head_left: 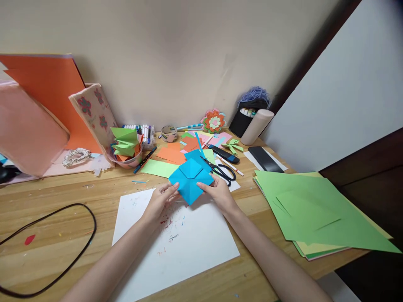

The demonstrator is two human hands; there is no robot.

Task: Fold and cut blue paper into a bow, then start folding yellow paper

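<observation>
Between my two hands is a square of blue paper, creased and turned with one corner toward me. My left hand pinches its left side, thumb on top and fingers beneath. On the opposite side my right hand grips the edge the same way. The blue square is held above the far part of a white sheet, which carries small coloured marks. Just beyond my right hand lie black scissors, with another blue paper piece next to their blades.
Orange paper scraps, a utility knife and a layered paper flower lie toward the wall. Green sheets overhang the table's right edge. A black cord loops at left. A cup holds folded paper.
</observation>
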